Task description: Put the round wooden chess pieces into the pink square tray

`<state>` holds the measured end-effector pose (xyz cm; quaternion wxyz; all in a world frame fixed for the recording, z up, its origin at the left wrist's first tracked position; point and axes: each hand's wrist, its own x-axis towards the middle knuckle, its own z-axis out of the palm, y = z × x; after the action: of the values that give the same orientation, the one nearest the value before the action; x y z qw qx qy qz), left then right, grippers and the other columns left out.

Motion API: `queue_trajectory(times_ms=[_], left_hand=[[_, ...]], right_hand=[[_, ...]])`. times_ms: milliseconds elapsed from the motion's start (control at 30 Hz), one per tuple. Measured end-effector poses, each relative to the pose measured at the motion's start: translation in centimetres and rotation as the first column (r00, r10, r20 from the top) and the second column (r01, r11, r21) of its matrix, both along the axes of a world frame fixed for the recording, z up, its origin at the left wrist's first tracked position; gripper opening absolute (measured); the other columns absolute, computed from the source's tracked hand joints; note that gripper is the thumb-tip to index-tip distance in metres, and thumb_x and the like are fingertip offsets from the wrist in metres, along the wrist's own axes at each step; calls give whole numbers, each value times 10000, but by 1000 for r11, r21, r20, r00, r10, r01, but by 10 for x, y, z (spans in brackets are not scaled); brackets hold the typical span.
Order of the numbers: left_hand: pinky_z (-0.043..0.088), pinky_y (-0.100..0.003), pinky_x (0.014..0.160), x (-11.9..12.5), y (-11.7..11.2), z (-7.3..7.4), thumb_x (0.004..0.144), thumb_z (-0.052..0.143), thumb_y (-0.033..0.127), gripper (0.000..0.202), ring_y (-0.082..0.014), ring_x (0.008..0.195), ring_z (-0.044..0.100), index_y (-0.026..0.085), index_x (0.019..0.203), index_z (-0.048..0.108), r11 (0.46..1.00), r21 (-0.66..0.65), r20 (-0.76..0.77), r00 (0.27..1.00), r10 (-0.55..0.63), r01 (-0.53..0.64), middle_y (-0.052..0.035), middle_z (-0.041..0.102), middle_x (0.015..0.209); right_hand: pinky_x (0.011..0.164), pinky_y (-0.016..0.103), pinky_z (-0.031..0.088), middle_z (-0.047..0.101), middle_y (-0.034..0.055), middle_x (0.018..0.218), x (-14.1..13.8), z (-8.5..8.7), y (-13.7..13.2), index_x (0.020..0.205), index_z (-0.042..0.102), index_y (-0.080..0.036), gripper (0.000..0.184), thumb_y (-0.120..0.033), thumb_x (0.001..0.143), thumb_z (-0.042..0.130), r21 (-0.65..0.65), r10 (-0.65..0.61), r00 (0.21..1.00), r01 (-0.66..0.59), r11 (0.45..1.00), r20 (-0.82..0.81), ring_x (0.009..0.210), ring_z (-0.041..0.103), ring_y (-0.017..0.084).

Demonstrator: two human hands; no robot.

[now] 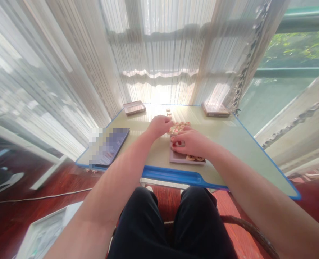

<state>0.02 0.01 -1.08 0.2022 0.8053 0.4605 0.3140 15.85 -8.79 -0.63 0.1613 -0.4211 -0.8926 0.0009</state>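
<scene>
Round wooden xiangqi pieces with red and dark characters lie grouped on the pale table. My left hand is at the left side of this group, its fingers curled together and closed on a piece at the edge. A shallow open box stands in front of the group, near the table's front edge. My right hand reaches over the box from the right, thumb and fingers bent around a piece at its left side. More pieces lie in the box's front right part; the hand hides some of its inside.
On the pale table with a blue rim are a dark tablet-like slab at left, a shallow tray-like lid at back left and a flat box at back right. A few pieces stand behind my left hand. Sheer curtains hang behind.
</scene>
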Motion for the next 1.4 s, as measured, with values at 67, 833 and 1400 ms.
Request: queue_trajectory(times_ms=[67, 833, 1400], left_hand=[[250, -263, 494, -1, 0, 1, 701, 463, 302, 275, -110, 477, 389, 159, 473, 516, 999, 45, -25, 1000, 15, -14, 15, 419, 429], [416, -274, 691, -22, 25, 4, 778, 427, 209, 216, -154, 662, 539, 184, 893, 608, 792, 50, 417, 733, 537, -608, -5, 560, 653], [491, -279, 657, -18, 3, 3, 588, 536, 86, 611, -234, 953, 592, 319, 1149, 602, 927, -346, -361, 933, 12, -145, -81, 527, 1236]], right_hand=[[775, 325, 407, 684, 31, 757, -1, 0, 0, 838, 725, -232, 164, -327, 776, 607, -8, -20, 1000, 20, 1000, -1, 852, 530, 214], [832, 350, 455, 617, 73, 940, 11, -4, 11, 1065, 688, -242, 286, -313, 874, 488, 159, -82, 937, 143, 977, -339, 924, 548, 209], [1076, 367, 282, 531, 77, 1341, 58, -33, 64, 1116, 671, -196, 489, -507, 875, 380, -338, -527, 741, 412, 846, -416, 1255, 454, 232]])
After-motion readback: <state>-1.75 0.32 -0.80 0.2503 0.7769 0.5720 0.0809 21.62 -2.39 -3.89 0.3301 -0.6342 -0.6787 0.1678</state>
